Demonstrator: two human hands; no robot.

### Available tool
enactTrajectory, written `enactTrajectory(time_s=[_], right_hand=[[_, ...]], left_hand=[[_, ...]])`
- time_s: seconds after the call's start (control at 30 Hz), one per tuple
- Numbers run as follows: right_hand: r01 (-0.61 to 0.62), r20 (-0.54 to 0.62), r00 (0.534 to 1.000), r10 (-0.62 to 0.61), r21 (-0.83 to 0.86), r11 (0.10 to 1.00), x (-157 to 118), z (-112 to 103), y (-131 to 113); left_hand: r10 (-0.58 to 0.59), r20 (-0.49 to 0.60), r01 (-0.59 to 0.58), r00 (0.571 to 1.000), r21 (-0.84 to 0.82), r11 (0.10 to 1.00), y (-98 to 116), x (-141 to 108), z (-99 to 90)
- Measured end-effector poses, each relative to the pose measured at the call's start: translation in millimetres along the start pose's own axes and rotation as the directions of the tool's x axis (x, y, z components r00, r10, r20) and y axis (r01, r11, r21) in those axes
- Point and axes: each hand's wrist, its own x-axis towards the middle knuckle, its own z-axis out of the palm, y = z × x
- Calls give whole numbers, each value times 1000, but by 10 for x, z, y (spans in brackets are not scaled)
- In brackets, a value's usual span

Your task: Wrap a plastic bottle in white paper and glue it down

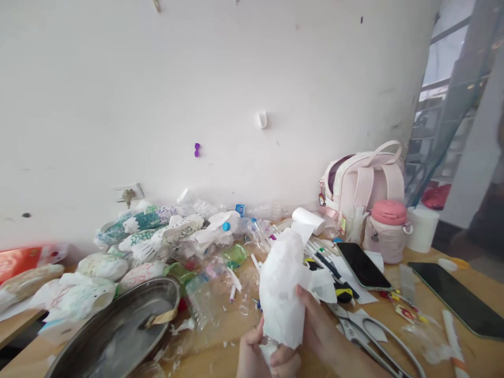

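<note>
A plastic bottle wrapped in white paper (281,289) stands upright between my hands at the lower middle of the head view. My left hand (270,352) is closed around its lower end, where a bit of clear plastic shows. Along the right side of the paper lies my right hand (315,320), with its thumb pressed on it and its other fingers mostly hidden behind. Scissors (366,336) lie on the table just right of my right hand. A loose flap of white paper (323,283) shows beside the bottle.
A metal basin (169,294) with a brush-like handle in it stands at left. Behind it lie several painted, paper-covered bottles (153,218). Clear plastic bottles and scraps fill the middle. Two phones (364,265), a pink-lidded jug (388,231) and a pink backpack (366,178) are at right.
</note>
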Motion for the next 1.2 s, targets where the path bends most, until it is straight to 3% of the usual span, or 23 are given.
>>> enactTrajectory(time_s=[0.1,0.2,0.27,0.37,0.43,0.53,0.63,0.8,0.93,1.1,1.2], right_hand=[[31,23,999,-32,29,999,6,-16,-16],[99,12,995,-99,55,994,10,-12,-58],[140,18,990,-141,51,989,13,-6,-104],[212,62,975,-213,12,977,19,-8,-175],[251,83,965,-248,-29,968,22,-16,-203],[304,77,952,-297,-97,948,29,-24,-207],[340,66,940,-334,-101,935,44,-25,-195],[323,79,945,-318,-65,944,55,-32,-193],[330,76,943,-325,-69,941,54,-40,-182],[360,30,933,-359,-85,929,81,-34,-186],[373,-22,926,-378,-118,920,96,-10,-187]], left_hand=[[-11,-53,13,999,31,999,-32,-11,-5],[-31,-245,63,969,127,990,11,-8,22],[14,-451,117,892,261,958,106,0,60],[264,-620,113,739,500,859,313,11,108],[502,-613,69,611,672,737,445,8,115],[649,-522,19,554,787,617,572,-23,112],[655,-514,-21,554,778,628,622,-64,117],[697,-592,-1,405,762,648,648,-84,63],[702,-594,50,392,776,629,635,-72,28],[746,-559,126,363,822,555,601,-90,121],[773,-492,167,399,868,467,574,-102,165]])
